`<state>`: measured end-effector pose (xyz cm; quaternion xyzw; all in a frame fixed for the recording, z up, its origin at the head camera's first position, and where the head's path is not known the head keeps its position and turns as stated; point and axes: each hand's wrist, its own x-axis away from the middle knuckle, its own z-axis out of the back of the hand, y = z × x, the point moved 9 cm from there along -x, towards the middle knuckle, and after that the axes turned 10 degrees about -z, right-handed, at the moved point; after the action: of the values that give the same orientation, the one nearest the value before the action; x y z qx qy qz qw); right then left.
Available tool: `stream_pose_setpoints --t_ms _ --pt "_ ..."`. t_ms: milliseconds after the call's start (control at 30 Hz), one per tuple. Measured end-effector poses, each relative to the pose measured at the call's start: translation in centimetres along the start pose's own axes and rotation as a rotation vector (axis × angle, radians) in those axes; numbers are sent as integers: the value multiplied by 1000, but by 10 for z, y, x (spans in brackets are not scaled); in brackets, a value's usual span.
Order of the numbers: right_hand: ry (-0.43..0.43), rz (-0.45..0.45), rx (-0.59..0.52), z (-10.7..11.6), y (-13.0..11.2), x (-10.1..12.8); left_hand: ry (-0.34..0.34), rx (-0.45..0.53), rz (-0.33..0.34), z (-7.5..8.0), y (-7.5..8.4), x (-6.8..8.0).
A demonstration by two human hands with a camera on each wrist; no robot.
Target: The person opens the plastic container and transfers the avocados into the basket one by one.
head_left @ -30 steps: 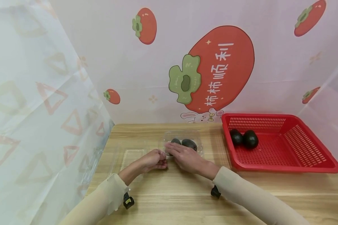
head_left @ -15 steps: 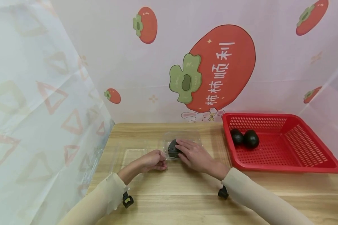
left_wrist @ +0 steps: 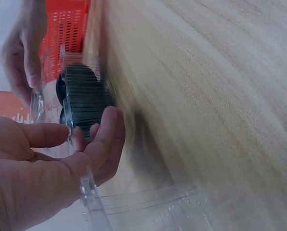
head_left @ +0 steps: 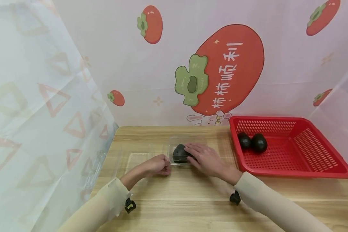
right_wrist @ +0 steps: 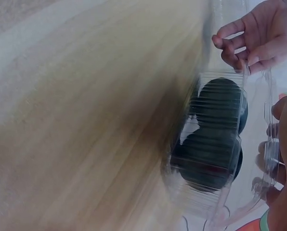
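A clear plastic container (head_left: 174, 141) with ribbed sides holds two dark avocados (right_wrist: 206, 159); both show through its wall in the right wrist view. My left hand (head_left: 159, 165) pinches the container's near left edge between thumb and fingers, as the left wrist view (left_wrist: 61, 163) shows. In the head view my right hand (head_left: 206, 158) lies over the container's right part with fingers extended, covering most of the right avocado. The left avocado (head_left: 179, 153) stays visible beside its fingertips. In the right wrist view, the right hand's fingers (right_wrist: 273, 171) are behind a clear plastic edge.
A red perforated basket (head_left: 290, 174) stands at the right with two more avocados (head_left: 259, 143) in its left end. Another clear plastic tray (head_left: 137, 158) lies left of the container on the wooden table (head_left: 174, 209). A printed cloth wall (head_left: 150, 112) rises behind.
My right hand has moved right across the container, uncovering the left avocado and covering the right one. My left hand has stayed nearly still at the container's edge.
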<state>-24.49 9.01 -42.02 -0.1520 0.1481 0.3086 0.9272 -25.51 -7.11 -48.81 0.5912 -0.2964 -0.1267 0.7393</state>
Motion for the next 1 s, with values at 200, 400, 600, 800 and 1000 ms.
stream_pose_setpoints --t_ms 200,400,600,800,1000 --pt "43 4 -26 9 2 -3 24 -228 -84 3 10 1" --pt "64 -15 -37 15 5 -6 105 -597 -124 8 20 3" --pt "100 -39 -59 20 8 -9 129 -724 -165 7 28 6" --pt "132 -72 -99 24 13 -11 139 -785 -227 6 34 4" --pt "144 -124 -135 26 19 -14 116 -811 -243 5 34 0"
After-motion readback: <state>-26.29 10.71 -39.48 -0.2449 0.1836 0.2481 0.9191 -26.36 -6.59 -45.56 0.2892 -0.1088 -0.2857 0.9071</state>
